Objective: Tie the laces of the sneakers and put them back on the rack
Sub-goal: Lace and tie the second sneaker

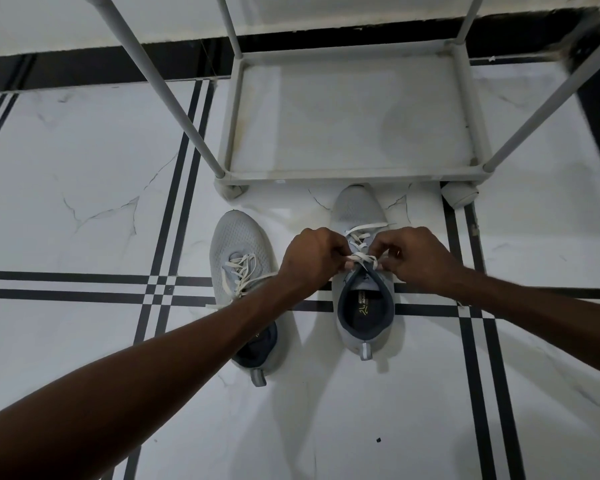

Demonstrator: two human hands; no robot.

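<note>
Two light grey sneakers with white laces stand on the floor in front of the rack. The right sneaker (357,209) points toward the rack, its dark opening facing me. My left hand (310,259) and my right hand (418,258) are both over its tongue, each pinching an end of its white laces (361,259), which cross between them. The left sneaker (238,237) lies beside it, its laces loose and spread; my left forearm covers its middle.
The grey shoe rack (347,173) stands just beyond the sneakers, with its bottom shelf bare and slanted poles (160,84) rising from its corners. White marble floor with black stripe lines spreads all around. A dark baseboard runs along the wall behind.
</note>
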